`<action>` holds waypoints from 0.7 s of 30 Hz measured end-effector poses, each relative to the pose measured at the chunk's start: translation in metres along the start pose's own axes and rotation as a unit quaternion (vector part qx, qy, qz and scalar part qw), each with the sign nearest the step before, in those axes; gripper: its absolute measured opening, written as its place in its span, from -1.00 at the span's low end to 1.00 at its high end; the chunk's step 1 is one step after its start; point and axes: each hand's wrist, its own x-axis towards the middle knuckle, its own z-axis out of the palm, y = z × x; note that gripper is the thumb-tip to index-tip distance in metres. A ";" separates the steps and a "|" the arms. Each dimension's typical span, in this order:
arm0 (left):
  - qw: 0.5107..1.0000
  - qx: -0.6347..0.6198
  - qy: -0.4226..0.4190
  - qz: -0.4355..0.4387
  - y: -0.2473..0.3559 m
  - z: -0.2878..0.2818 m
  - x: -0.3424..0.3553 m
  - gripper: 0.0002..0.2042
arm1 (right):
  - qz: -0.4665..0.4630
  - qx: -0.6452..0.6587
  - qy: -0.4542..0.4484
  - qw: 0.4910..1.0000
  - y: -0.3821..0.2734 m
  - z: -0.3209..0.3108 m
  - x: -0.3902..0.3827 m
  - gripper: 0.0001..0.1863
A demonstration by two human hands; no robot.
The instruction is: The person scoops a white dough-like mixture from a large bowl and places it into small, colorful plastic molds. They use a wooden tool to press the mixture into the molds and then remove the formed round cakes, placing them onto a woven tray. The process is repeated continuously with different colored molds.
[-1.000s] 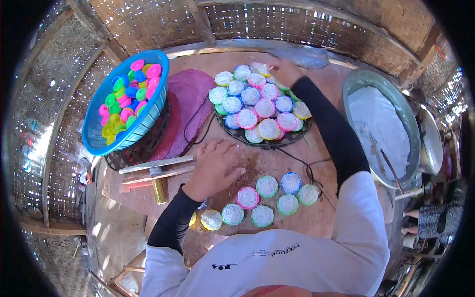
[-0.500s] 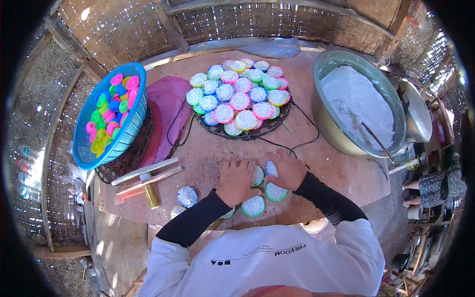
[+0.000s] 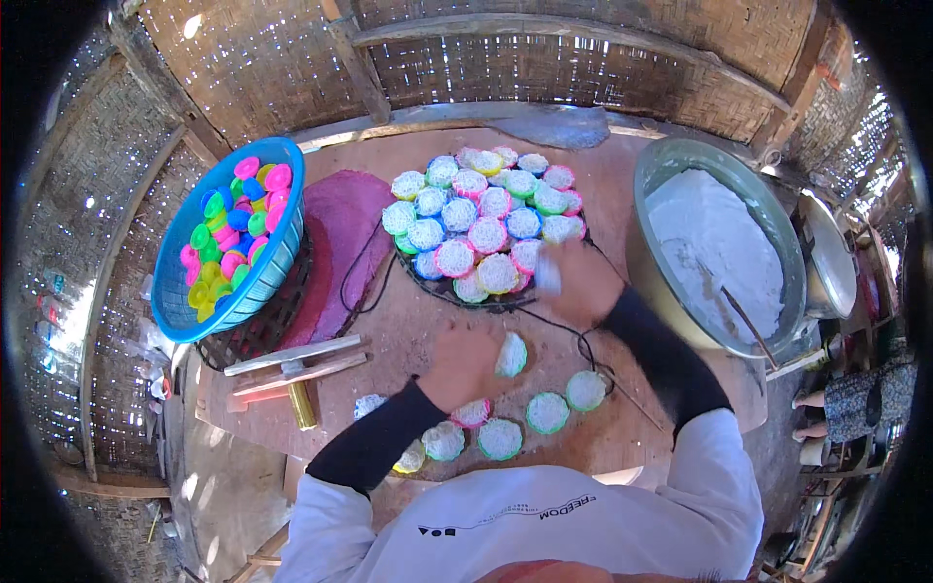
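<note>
My right hand (image 3: 585, 284), blurred, has a small filled cup (image 3: 549, 273) pinched in its fingers at the near right edge of a round woven tray (image 3: 428, 284). Piled on that tray are many small pink, blue, green and yellow cups filled with white shreds. Below it, my left hand (image 3: 465, 365) is closed at a tilted green-rimmed cup (image 3: 510, 355), its fingers smeared by motion. More filled cups lie near the front edge of the table, among them a green-rimmed one (image 3: 500, 439) and a pink-rimmed one (image 3: 471, 414).
A blue basket (image 3: 162, 282) of empty coloured cups stands at the left. Wooden sticks (image 3: 301, 373) and a gold tube (image 3: 303, 406) lie before it. At the right is a large basin (image 3: 646, 253) of white shreds with a stick in it. A black cord (image 3: 583, 340) trails from the tray.
My right hand has moved up to the tray, carrying a cup. A green-rimmed cup now lies at the right of the front group. My left hand stays near its place.
</note>
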 end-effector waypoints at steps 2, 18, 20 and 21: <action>0.997 0.015 0.074 0.002 -0.021 -0.019 0.012 -0.41 | -0.045 -0.003 0.120 0.992 0.028 -0.015 0.063 -0.44; 0.966 0.029 0.223 -0.128 -0.190 -0.071 0.183 -0.40 | 0.055 -0.011 0.023 0.998 0.085 0.020 0.261 -0.14; 0.972 0.020 0.182 -0.145 -0.189 -0.074 0.195 -0.36 | 0.038 -0.041 0.025 0.998 0.089 0.023 0.263 -0.17; 0.975 0.017 0.162 -0.153 -0.188 -0.078 0.199 -0.34 | 0.024 -0.059 0.037 0.997 0.094 0.025 0.265 -0.22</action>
